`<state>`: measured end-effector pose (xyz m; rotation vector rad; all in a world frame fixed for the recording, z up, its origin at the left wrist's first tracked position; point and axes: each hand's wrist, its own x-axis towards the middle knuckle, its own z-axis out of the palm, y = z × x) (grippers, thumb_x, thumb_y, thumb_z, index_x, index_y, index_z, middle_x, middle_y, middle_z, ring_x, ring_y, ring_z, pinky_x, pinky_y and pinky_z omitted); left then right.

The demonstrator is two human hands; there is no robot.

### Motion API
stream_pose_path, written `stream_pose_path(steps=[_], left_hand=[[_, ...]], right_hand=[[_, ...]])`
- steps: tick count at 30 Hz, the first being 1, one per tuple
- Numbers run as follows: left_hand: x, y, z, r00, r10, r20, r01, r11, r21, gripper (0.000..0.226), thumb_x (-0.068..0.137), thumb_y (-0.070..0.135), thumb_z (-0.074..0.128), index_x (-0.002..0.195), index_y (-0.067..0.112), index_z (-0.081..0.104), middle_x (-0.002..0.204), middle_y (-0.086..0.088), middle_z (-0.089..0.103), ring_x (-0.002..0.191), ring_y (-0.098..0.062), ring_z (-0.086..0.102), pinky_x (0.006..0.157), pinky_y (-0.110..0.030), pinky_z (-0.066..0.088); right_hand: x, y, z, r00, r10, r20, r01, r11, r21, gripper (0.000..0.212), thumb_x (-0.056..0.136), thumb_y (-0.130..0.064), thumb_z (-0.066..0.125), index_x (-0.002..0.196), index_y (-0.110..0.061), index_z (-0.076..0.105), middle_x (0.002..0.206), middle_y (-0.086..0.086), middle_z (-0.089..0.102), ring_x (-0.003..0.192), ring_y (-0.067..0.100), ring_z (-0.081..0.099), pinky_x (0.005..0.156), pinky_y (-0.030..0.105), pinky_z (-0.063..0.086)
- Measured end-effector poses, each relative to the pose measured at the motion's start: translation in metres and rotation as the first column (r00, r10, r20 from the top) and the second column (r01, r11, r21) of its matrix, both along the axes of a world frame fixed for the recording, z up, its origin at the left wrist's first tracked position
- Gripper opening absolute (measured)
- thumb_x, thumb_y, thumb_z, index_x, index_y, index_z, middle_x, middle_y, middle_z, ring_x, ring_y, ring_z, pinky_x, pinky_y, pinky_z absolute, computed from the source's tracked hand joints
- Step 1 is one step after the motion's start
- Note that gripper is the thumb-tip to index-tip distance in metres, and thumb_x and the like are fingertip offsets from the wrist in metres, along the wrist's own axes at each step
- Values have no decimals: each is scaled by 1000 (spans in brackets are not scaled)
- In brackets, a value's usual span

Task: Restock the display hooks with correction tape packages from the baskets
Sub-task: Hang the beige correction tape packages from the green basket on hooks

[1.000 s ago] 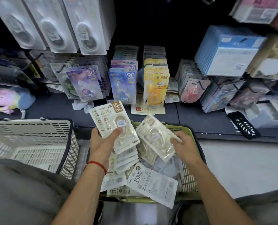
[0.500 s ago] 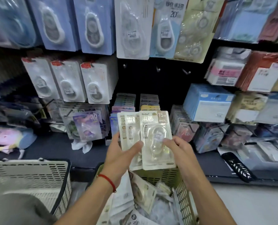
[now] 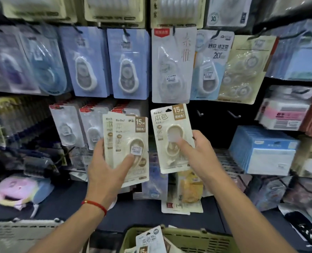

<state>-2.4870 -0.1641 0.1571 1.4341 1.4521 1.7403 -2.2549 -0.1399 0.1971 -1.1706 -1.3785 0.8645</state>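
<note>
Right hand (image 3: 197,154) pinches one cream package (image 3: 171,137) just below the bare hooks (image 3: 199,113) at one o'clock; left hand (image 3: 107,167) grips a fanned stack (image 3: 128,148); a missed hanging hole could drop it, or the loose stack could slide into the green basket (image 3: 202,240).

Dark display wall (image 3: 213,125) — crowded (dim) — dark shelf (image 3: 142,214).

Head view, single camera: worn at head height, wide-angle, facing forward and slightly down at a pegboard display (image 3: 129,63) close ahead; hands reach in from the bottom edge, green basket (image 3: 197,238) at the lower border. No second view.
</note>
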Motion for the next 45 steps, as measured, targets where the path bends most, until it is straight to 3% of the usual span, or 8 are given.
stream_pose_path(steps=[9,13,17,22,27,31,39,45], left_hand=[[-15,6,10,990,74,123,-89,989,119,52,84,24,84,126,38,57,109,30,71,98,7,70,70,-8,55],[-16,8,13,981,88,175,-113,984,139,50,81,30,87,114,51,56,110,31,71,98,9,70,70,-7,55],[-11,11,14,975,64,215,-95,986,137,59,75,42,80,130,35,57,114,23,73,100,4,72,73,-17,60],[2,7,15,974,0,225,-37,987,159,51,73,51,78,119,45,58,110,28,73,96,3,73,70,-18,61],[11,8,10,960,-131,246,113,990,87,59,71,41,87,124,33,61,112,15,77,99,-6,76,75,-24,64],[24,6,4,938,-242,246,244,969,22,78,63,43,91,132,28,58,116,10,77,103,-9,76,83,-24,62],[33,3,2,918,-247,309,277,959,-56,83,57,58,94,129,36,56,114,11,79,102,-9,77,80,-28,64],[25,5,4,919,-215,331,244,969,-47,67,68,50,83,128,33,59,112,9,80,102,-12,77,84,-37,65]], right_hand=[[-29,14,-22,999,-22,-26,23,999,32,16,99,-47,67,113,-40,66,111,-17,77,100,4,75,86,36,60],[-38,28,-27,992,-123,36,120,991,56,22,95,-55,65,111,-40,65,106,-21,75,95,-4,71,79,26,56],[-41,58,-33,951,-195,242,188,981,49,26,102,-59,55,119,-39,56,97,-25,63,100,8,65,71,22,41],[-27,79,-29,855,-130,502,210,972,-106,76,106,-66,31,168,-23,18,162,9,45,148,33,43,110,44,39],[-20,28,-16,972,48,232,-55,998,22,43,90,-78,43,123,-56,60,114,-23,69,111,4,67,97,38,55],[-19,-11,-13,945,198,261,-228,970,87,45,85,-80,62,125,-58,59,118,-21,70,104,4,68,88,26,58],[-11,-11,-20,970,244,0,-243,968,-67,35,89,-36,82,117,-27,64,106,-5,79,96,15,77,76,24,62],[-19,-11,-12,965,259,31,-259,966,2,37,89,-39,77,119,-29,58,110,-8,80,96,13,79,79,30,64]])
